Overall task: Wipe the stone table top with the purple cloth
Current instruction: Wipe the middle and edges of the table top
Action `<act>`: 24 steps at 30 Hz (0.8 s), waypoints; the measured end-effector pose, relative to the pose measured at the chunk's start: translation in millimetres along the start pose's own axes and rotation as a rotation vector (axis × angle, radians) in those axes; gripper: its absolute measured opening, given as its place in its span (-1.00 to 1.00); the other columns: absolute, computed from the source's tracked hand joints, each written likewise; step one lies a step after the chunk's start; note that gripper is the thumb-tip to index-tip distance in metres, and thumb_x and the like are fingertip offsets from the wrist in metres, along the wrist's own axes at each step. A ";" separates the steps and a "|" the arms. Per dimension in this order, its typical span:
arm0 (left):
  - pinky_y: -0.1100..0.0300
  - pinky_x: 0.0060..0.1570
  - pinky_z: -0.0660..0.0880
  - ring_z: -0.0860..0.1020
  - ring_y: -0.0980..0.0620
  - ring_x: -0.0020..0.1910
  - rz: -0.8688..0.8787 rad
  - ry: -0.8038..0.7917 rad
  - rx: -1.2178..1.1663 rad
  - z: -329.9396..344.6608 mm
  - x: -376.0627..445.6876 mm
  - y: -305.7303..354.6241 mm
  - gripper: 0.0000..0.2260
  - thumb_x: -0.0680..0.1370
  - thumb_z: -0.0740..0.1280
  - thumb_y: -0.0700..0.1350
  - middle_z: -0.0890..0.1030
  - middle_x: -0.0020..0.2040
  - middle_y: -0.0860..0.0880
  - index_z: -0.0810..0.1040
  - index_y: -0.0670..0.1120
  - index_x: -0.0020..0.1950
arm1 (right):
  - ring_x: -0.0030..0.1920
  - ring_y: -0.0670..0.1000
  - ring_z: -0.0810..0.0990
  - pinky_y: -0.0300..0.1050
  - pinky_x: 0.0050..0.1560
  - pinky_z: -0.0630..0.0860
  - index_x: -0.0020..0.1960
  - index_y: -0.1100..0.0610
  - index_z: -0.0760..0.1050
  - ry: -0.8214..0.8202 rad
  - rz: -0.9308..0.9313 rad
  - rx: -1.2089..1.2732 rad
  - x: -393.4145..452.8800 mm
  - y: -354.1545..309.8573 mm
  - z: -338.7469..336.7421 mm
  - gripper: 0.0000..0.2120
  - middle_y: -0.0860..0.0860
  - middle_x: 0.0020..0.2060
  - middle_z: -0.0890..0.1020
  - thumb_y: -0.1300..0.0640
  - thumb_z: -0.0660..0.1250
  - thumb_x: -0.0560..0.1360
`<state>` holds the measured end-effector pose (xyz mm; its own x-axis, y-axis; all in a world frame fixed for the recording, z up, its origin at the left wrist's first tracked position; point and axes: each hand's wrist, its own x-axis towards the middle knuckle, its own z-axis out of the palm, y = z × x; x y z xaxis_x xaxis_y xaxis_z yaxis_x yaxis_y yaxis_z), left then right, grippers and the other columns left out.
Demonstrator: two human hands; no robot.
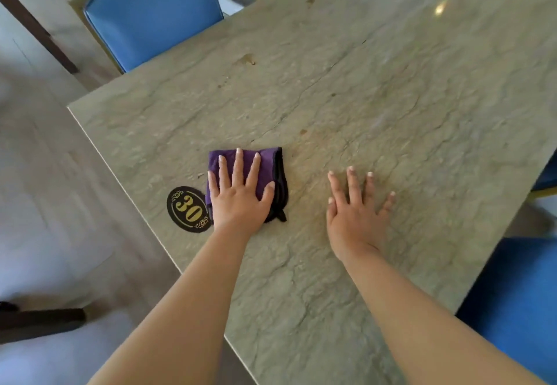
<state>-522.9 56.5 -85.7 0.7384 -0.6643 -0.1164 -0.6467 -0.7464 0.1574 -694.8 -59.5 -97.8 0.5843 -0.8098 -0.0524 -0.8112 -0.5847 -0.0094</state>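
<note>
Purple cloth [272,173] folded, lower left of centre on desk [391,98], beside number plaque [187,209]. Our left hand [241,196] presses it, fingers spread; right hand [354,219] flat, fingers spread, bracing. We should keep pressure even, sweep toward brown stains [248,59] upper centre.

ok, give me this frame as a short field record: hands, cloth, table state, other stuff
left hand: left hand flat with fingers spread, pressing on the purple cloth
right hand: right hand flat with fingers spread, resting on the bare stone table top, apart from the cloth
cloth: folded, dark edging, lying near the table's left edge
marker: oval black plaque reading 30, beside the cloth, touching or just under its corner
table state: brown spots on the far part
seating: blue chairs along the far side
</note>
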 end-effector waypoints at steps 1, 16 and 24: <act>-0.10 0.49 -0.30 -0.24 -0.12 0.56 0.075 0.002 0.013 3.0 -15.3 6.7 -0.39 0.54 -0.15 0.34 -0.18 0.59 0.04 -0.16 0.22 0.55 | 0.54 0.19 -0.15 0.47 0.38 -0.13 0.51 -0.20 -0.27 -0.012 -0.001 0.000 0.3 -0.1 -1.5 -0.49 -0.05 0.56 -0.14 -0.09 -0.35 0.57; -0.10 0.50 -0.27 -0.22 -0.04 0.56 0.042 -0.027 0.030 -5.4 91.0 23.7 -0.40 0.52 -0.13 0.38 -0.17 0.59 0.11 -0.15 0.28 0.53 | 0.52 0.24 -0.26 0.45 0.37 -0.24 0.52 -0.12 -0.28 -0.035 0.044 0.089 45.2 -28.7 -2.2 -0.46 0.01 0.55 -0.23 -0.02 -0.29 0.55; -0.10 0.52 -0.15 -0.16 -0.01 0.57 0.633 -0.025 0.146 -7.6 80.5 -0.9 -0.45 0.56 -0.14 0.37 -0.11 0.59 0.17 -0.11 0.30 0.53 | 0.55 0.01 -0.21 0.32 0.46 -0.19 0.56 0.01 -0.13 0.008 0.104 0.197 118.5 -28.0 -17.7 -0.48 -0.05 0.56 -0.12 0.01 -0.22 0.61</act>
<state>-461.5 3.9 -87.7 0.2025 -0.9769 -0.0683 -0.9759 -0.2071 0.0684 -602.4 -140.0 -86.0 0.4966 -0.8662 -0.0553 -0.8555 -0.4778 -0.1994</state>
